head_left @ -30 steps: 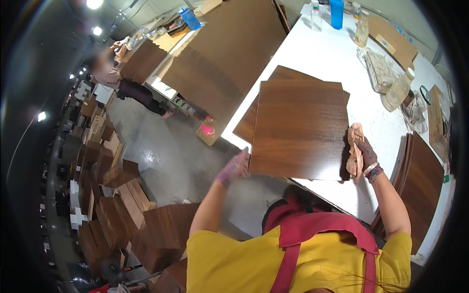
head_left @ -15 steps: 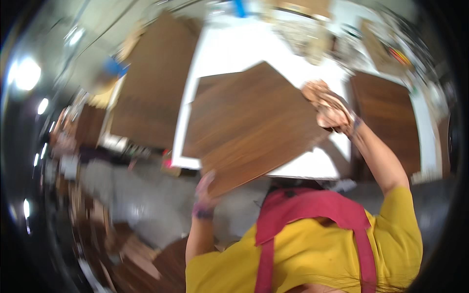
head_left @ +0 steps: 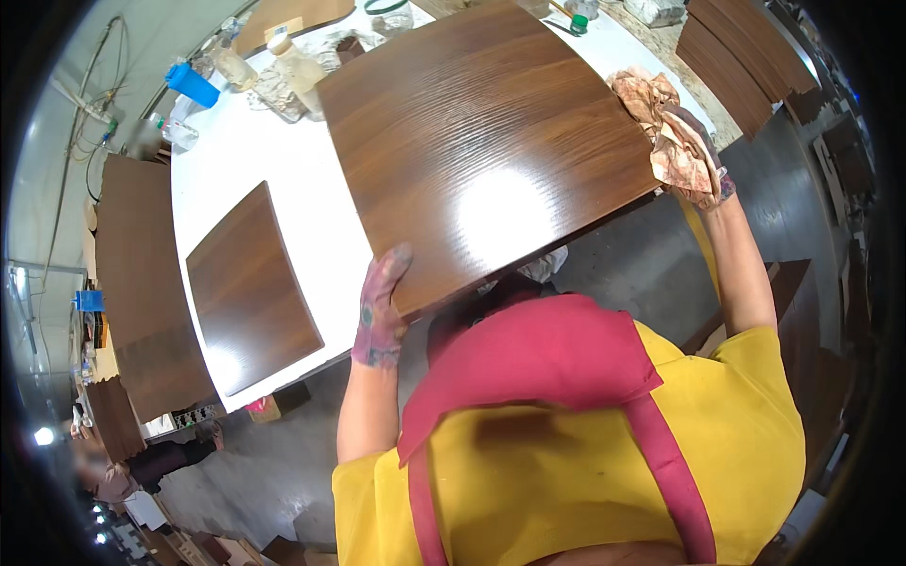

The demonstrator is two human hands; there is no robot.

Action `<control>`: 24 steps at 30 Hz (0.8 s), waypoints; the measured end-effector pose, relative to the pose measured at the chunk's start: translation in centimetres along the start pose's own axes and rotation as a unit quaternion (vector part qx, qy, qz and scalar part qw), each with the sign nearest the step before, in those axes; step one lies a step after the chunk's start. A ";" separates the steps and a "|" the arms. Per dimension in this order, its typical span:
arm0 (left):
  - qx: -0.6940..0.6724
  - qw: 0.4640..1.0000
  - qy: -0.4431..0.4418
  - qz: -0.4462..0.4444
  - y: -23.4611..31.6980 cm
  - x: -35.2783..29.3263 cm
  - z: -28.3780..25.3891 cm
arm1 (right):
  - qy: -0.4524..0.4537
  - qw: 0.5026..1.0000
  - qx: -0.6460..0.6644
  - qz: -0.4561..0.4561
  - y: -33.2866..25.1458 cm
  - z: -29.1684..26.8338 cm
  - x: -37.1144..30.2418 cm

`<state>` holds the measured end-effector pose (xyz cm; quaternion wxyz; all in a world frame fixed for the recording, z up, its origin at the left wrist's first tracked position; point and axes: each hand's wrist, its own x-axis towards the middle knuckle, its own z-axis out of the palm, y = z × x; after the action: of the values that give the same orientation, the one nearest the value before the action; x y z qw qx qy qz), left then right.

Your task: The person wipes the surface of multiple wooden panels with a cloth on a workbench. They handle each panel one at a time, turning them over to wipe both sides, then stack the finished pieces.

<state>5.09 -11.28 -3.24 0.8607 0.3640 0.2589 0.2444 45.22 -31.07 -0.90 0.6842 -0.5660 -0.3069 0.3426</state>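
Note:
A large brown wood-grain panel [head_left: 453, 123] spans the space between my hands, a bright glare on its face. My left hand [head_left: 382, 307] grips its near left corner, thumb on top and fingers hidden underneath. At the right edge, my right hand [head_left: 703, 156] is closed on a crumpled, brown-stained cloth [head_left: 656, 113], which touches the panel; the fingers are mostly covered. Both hands look stained. A smaller brown panel [head_left: 253, 292] lies flat on the white tabletop [head_left: 311, 217] left of my left hand.
Bottles [head_left: 297, 71], a blue container [head_left: 192, 85] and a glass jar [head_left: 389, 14] stand at the back. Brown boards are stacked at the right [head_left: 746, 61]; a tall brown sheet [head_left: 146, 283] stands at the far left. A person [head_left: 132, 472] is at lower left.
My view has turned, and the held panel has swung to the right with both hands still on it. The smaller panel, partly covered before, now shows fully on the left.

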 end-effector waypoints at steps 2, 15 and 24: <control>-0.047 0.998 -0.039 -0.033 -1.1 2.1 0.7 | 0.029 0.996 0.058 0.056 1.2 -2.8 0.0; 0.377 0.920 -0.110 -0.007 -1.0 7.4 -5.5 | 0.077 0.985 -0.152 0.030 -2.3 -2.9 0.5; 0.452 0.857 -0.137 0.205 -2.2 13.7 -1.9 | -0.165 0.690 -0.600 -0.368 7.8 22.4 -5.0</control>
<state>14.67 -3.39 -9.71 0.5583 0.7878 0.1402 0.2191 23.29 -21.54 -4.94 0.2079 -0.6318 -0.7392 -0.1060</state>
